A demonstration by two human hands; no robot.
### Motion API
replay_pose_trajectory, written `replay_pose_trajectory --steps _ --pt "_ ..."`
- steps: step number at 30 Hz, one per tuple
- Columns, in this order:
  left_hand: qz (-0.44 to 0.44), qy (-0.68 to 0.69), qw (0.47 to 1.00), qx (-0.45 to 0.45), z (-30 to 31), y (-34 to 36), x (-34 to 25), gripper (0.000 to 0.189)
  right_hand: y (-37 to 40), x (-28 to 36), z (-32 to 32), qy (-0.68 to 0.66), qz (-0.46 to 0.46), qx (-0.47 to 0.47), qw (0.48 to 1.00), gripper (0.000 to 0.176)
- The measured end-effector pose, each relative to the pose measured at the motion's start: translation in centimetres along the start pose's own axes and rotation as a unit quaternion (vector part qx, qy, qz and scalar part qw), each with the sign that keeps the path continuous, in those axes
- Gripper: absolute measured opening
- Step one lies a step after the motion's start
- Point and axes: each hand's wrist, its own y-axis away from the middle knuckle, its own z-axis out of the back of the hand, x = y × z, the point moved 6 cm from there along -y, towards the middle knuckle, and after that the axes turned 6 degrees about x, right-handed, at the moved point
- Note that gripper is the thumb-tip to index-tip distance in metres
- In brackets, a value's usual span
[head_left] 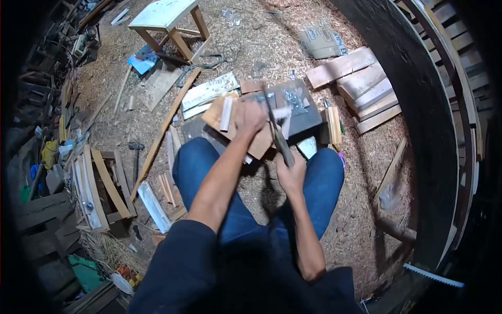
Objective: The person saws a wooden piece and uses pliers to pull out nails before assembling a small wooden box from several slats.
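I'm viewing this remotely, biggest first: sawdust floor [261, 42] everywhere; dark curved wall [413, 104] sweeping down the right side; stacked planks [361, 86] just beside it; wooden stool [167, 18] at top, well apart from the work; dark block [306, 118] between the knees, serving as the table; a little heap of metal bits, maybe nails, on its top, too small to tell. Tan wood piece [264, 144] lies on the block's near-left edge; left hand [250, 118] is pressed flat on top of it, fingers curled over, pinning it down. Right hand [291, 175] is closed tight round the handle of a long tool [280, 138], its blade running up across the wood piece beside the left hand; saw or chisel, I can't tell. Progress, my judgement: work on the piece is mid-way; the piece looks whole, no cut through it visible; pale offcuts lie round the block.
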Motion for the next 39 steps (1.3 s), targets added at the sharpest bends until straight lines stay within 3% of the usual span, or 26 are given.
replay_pose_trajectory --steps 1,2,4,6,7,8,10,11,14,15,18,19,23,24,25,26,27,28,30,32,34,35,36,38,39 --pt "-0.026 -0.032 0.998 -0.047 0.7 -1.2 -0.4 0.041 2.9 1.1 0.9 -0.021 0.108 -0.083 0.991 0.014" --pt "-0.053 -0.055 0.993 -0.085 0.8 -1.8 -1.6 0.041 5.1 0.6 1.4 -0.068 0.145 -0.101 0.982 0.015" --pt "-0.070 -0.073 0.990 -0.096 0.8 -1.3 -2.0 0.042 4.4 0.1 1.4 -0.063 0.037 -0.048 0.996 0.019" --pt "-0.068 -0.079 0.993 -0.063 0.6 0.2 -2.0 0.042 -2.1 1.2 -0.9 0.010 0.012 0.020 1.000 0.028" --pt "-0.071 -0.080 0.992 -0.061 1.0 -0.3 -2.2 0.042 -2.8 1.8 -0.8 0.003 -0.017 0.027 0.999 0.022" --pt "-0.071 -0.080 0.992 -0.060 1.0 -0.1 -2.4 0.042 -1.2 1.4 -0.8 0.003 -0.018 0.026 0.999 0.022" --pt "-0.078 -0.062 0.994 -0.052 1.0 -1.3 -2.7 0.042 3.7 1.2 0.7 -0.055 0.120 -0.105 0.986 0.018" --pt "-0.098 -0.045 0.991 -0.081 1.3 -0.8 -3.0 0.043 5.3 -0.6 0.7 -0.087 0.044 -0.065 0.993 0.022" --pt "-0.095 -0.048 0.992 -0.065 1.1 0.2 -2.9 0.042 -0.9 0.8 -0.3 -0.038 0.042 -0.019 0.998 0.022" --pt "-0.057 -0.033 0.998 -0.007 1.6 -0.4 -2.6 0.043 -1.9 1.5 -0.6 -0.009 -0.010 -0.018 1.000 0.024" --pt "-0.102 0.008 0.991 -0.086 2.0 -0.7 -3.0 0.043 3.9 1.6 0.9 -0.054 0.093 -0.090 0.990 0.024" --pt "-0.075 -0.021 0.996 -0.039 1.7 -1.0 -3.0 0.043 5.6 -0.6 1.1 -0.068 0.061 -0.072 0.993 0.018" --pt "-0.085 -0.058 0.992 -0.077 1.2 0.1 -2.4 0.042 -2.6 1.7 -0.8 0.037 -0.040 0.032 0.998 0.017" --pt "-0.078 -0.049 0.995 -0.042 1.4 -1.2 -2.8 0.042 -1.4 1.6 -0.6 0.037 -0.030 0.032 0.998 0.017" --pt "-0.067 -0.044 0.997 0.007 1.0 -1.1 -2.5 0.042 2.7 1.8 0.3 -0.020 0.049 -0.038 0.998 0.015" --pt "-0.061 -0.038 0.997 -0.041 0.4 -2.1 -1.8 0.042 3.6 2.5 1.1 -0.078 0.147 -0.112 0.980 0.019" --pt "-0.055 -0.019 0.996 -0.060 1.1 -2.5 -2.4 0.042 2.1 2.9 1.2 -0.075 0.152 -0.108 0.980 0.019" --pt "-0.043 -0.005 0.997 -0.065 0.9 -1.5 -2.3 0.042 0.5 2.7 0.6 -0.042 0.080 -0.061 0.994 0.016" --pt "-0.033 -0.012 0.999 -0.037 0.0 -0.6 -1.1 0.042 -1.6 1.8 -0.5 0.019 -0.057 0.024 0.998 0.028" --pt "-0.034 -0.014 0.999 -0.024 -0.3 -1.2 -1.5 0.041 0.4 0.6 -0.1 0.012 -0.043 0.011 0.999 0.026" --pt "-0.053 -0.034 0.997 -0.050 0.5 -2.6 -2.2 0.040 3.9 2.1 1.8 -0.075 0.090 -0.077 0.990 0.017" --pt "-0.088 -0.034 0.990 -0.103 1.3 -1.9 -2.9 0.040 5.3 1.2 1.8 -0.120 0.018 -0.069 0.990 0.014" --pt "-0.087 -0.034 0.991 -0.092 1.3 -1.0 -2.9 0.040 4.5 0.8 1.6 -0.119 0.007 -0.070 0.990 0.014" --pt "-0.076 -0.055 0.996 0.007 0.8 -0.4 -3.3 0.040 -1.1 0.7 -0.1 -0.008 -0.007 0.017 1.000 0.021" --pt "-0.001 0.030 0.999 0.015 -0.2 -1.5 -1.7 0.041 -3.2 0.9 -0.7 0.020 -0.039 0.029 0.999 0.021"
